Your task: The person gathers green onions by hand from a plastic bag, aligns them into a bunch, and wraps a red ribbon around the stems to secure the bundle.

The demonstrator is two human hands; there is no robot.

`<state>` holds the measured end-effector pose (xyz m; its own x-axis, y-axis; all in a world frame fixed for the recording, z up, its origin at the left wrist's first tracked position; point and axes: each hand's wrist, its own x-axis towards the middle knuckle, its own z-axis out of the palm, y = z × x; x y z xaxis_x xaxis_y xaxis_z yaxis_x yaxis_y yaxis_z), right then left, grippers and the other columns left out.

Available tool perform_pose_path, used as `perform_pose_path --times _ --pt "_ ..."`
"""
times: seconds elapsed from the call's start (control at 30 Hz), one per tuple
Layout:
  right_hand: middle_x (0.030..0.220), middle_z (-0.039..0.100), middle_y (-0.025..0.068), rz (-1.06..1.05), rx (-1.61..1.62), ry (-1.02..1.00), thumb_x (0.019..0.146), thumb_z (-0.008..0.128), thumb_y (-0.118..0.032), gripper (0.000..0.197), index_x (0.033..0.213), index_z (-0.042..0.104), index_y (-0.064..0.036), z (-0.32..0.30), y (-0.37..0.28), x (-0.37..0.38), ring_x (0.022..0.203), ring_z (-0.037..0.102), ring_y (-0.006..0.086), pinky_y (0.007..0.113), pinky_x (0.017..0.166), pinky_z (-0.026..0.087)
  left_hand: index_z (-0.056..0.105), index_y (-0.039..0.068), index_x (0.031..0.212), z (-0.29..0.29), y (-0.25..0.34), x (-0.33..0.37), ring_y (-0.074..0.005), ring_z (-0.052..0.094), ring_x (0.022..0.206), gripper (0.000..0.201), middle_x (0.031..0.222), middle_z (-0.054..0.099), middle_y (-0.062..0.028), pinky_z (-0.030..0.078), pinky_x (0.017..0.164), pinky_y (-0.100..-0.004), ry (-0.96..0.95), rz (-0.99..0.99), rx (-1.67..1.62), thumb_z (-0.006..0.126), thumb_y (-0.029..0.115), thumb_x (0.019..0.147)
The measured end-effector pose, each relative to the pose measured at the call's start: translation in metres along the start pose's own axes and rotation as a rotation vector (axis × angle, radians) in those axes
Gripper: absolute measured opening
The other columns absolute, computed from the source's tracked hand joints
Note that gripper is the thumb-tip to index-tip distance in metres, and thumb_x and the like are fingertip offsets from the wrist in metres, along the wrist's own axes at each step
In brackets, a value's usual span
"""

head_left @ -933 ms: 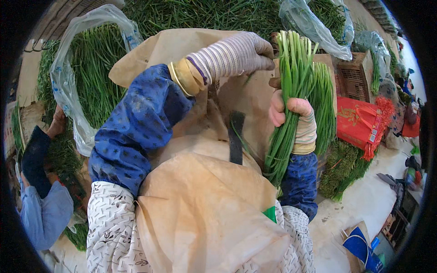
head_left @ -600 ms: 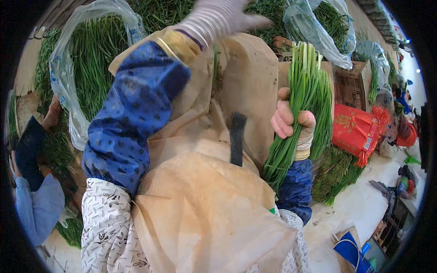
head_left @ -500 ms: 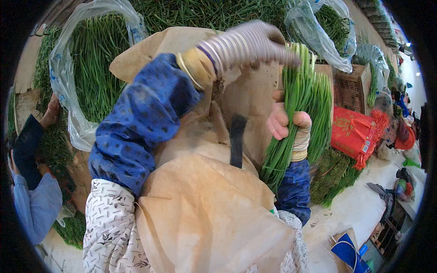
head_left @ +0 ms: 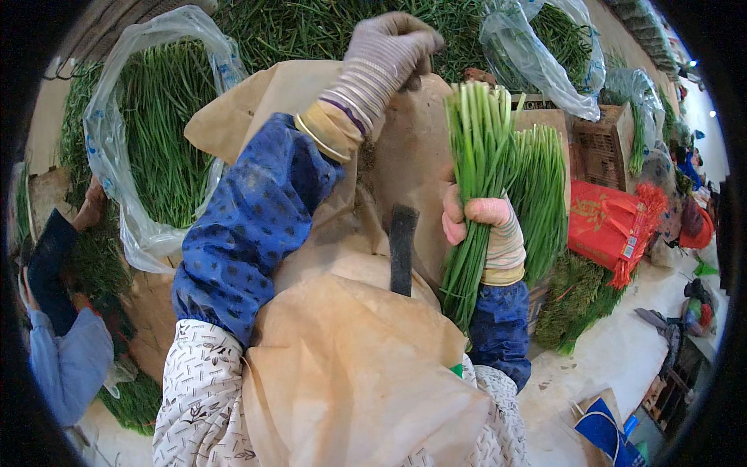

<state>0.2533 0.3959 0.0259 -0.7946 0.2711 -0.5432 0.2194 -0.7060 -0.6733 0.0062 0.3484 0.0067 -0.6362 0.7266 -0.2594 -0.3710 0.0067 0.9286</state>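
In my right hand, gloved with bare-looking pink fingertips, is an upright bunch of garlic chives, its pale cut ends at the top. The fingers wrap round its middle, and the leaves hang down toward the blue sleeve. Just behind it and to the right stands another bunch of chives. My left hand, in a grey striped glove, is raised left of the held bunch and apart from it. Its fingers curl together; whether anything small is between them is hidden. A brown apron or sheet covers my lap.
A clear plastic bag full of chives stands at the left, another bag at the back right. Loose greens cover the far side. Right are a brown crate and a red bag. Another person's arm shows far left.
My left hand has moved left and up, away from the pale ends of the held chives. My right hand and its bunch have shifted slightly left.
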Motion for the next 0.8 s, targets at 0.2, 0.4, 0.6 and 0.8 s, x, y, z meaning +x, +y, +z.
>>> perform_pose_path --times 0.2,0.4,0.6,0.8 --pt "0.071 0.059 0.0087 0.053 -0.19 0.046 0.067 0.074 -0.024 0.064 0.119 0.052 0.0051 0.001 -0.007 -0.002 0.053 0.054 0.0165 0.028 0.049 0.045 0.069 0.005 0.108 0.027 0.003 -0.002 -0.0105 0.061 0.084 0.034 0.09 0.07 -0.0044 0.051 0.072 -0.0272 -0.567 0.517 0.554 0.075 0.028 0.084" --pt "0.073 0.063 0.0096 0.084 -0.215 0.1 0.066 0.074 -0.021 0.053 0.112 0.06 0.0008 -0.001 -0.005 -0.011 0.053 0.058 0.0161 0.027 0.048 0.045 0.065 0.002 0.113 -0.01 0.006 0.023 -0.0147 0.066 0.081 0.031 0.092 0.069 -0.0065 0.053 0.076 -0.0295 -0.043 0.217 0.194 0.066 0.024 0.092" --pt "0.075 0.061 0.0115 -0.012 0.067 -0.089 0.064 0.074 -0.021 0.063 0.119 0.055 0.0046 -0.001 -0.01 -0.017 0.053 0.058 0.0188 0.028 0.047 0.046 0.029 0.008 0.15 0.021 -0.055 -0.019 -0.0269 0.044 0.133 0.09 0.146 0.042 -0.0161 0.037 0.111 -0.0437 -0.69 -0.074 -0.214 0.067 0.055 0.083" --pt "0.092 0.067 0.0151 0.006 0.209 -0.198 0.067 0.076 -0.02 0.06 0.12 0.055 0.0022 -0.014 0.003 -0.019 0.073 0.067 0.0212 0.031 0.066 0.054 0.03 -0.001 0.145 0.073 -0.012 -0.042 -0.0248 0.065 0.092 0.083 0.103 0.064 -0.0118 0.056 0.084 -0.0379 -0.68 -0.187 -0.264 0.073 0.028 0.08"
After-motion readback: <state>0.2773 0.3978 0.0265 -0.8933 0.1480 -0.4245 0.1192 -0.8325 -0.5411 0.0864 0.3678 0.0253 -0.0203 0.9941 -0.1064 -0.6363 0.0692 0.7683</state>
